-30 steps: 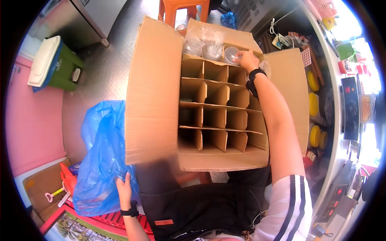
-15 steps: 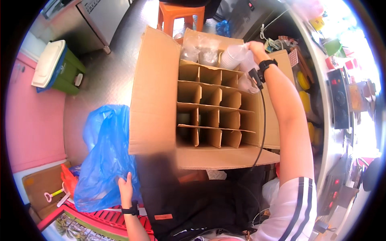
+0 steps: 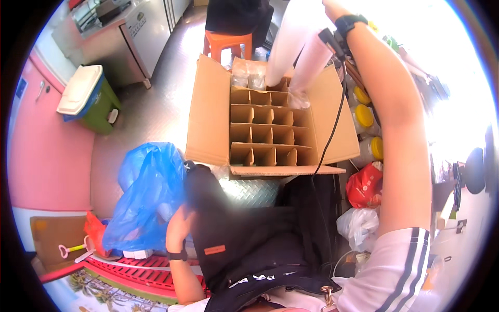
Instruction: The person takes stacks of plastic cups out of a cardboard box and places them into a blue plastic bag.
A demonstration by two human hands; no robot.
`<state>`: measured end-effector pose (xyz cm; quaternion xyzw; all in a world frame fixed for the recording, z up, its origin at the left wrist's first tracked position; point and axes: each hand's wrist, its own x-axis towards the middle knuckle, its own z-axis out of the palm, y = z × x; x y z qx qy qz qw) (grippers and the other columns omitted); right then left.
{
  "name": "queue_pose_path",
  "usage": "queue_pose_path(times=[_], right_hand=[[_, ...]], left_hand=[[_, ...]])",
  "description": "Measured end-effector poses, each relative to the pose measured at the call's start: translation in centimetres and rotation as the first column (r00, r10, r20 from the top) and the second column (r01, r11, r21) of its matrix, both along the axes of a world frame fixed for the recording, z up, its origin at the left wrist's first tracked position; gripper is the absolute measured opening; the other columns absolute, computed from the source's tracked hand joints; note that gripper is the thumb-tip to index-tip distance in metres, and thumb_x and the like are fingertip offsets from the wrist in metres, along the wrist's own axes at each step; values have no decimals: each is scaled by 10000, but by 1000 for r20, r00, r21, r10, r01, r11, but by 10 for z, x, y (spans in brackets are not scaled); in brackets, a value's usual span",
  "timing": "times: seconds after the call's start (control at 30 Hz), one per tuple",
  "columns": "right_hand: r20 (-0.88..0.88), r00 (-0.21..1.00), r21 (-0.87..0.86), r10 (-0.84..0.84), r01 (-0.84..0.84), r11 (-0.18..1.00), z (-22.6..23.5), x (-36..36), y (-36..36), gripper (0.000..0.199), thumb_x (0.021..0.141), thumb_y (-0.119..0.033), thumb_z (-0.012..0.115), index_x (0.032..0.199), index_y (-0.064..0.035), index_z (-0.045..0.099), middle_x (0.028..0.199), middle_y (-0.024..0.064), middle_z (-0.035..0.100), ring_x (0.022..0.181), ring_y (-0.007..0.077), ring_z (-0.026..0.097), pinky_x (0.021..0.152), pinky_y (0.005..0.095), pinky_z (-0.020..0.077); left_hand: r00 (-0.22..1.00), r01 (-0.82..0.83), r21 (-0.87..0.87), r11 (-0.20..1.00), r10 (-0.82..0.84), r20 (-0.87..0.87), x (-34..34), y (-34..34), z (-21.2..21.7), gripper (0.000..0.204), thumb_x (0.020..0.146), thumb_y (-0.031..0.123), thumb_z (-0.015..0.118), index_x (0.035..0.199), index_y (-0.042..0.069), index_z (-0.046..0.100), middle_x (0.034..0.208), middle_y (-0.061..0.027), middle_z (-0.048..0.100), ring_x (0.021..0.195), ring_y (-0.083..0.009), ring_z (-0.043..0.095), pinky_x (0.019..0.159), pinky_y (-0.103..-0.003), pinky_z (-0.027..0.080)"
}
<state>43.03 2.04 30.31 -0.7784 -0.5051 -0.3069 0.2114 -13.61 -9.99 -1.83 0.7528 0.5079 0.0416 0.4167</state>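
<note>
An open cardboard box (image 3: 208, 114) with a grid of divider cells stands on the metal floor in front of me. My right hand (image 3: 332, 8) is raised high at the top edge, a black watch on its wrist. It grips two long clear plastic sleeves (image 3: 299, 52) whose lower ends still reach the box's far cells. More clear wrapped items (image 3: 248, 78) sit in the back row. My left hand (image 3: 178, 221) is low on the left, holding the edge of a blue plastic bag (image 3: 148, 197); a blurred dark shape partly hides the fingers.
A green bin with a white lid (image 3: 86, 99) and a steel counter (image 3: 132, 26) are at far left. An orange stool (image 3: 228, 44) and a person in black (image 3: 236, 15) are behind the box. Yellow-lidded jars (image 3: 364, 117), a red bag (image 3: 364, 187) and a white bag (image 3: 358, 229) crowd the right.
My right hand has risen from the box's far corner, drawing the long sleeves up out of the back cells. The left hand stays on the blue bag.
</note>
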Motion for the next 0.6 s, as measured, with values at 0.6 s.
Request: queue_pose_path(times=[0.6], right_hand=[[78,970,-14,230,-230,973,175,-189,-190,321,890,-275,493,844,11,630,788,98,612,699,182,579,615,320,452]], left_hand=[[720,-207,436,876,-165,674,82,-25,146,878,722,178,697,1416,45,178,1430,-141,258,1327,-282,260,1073,-429,238]])
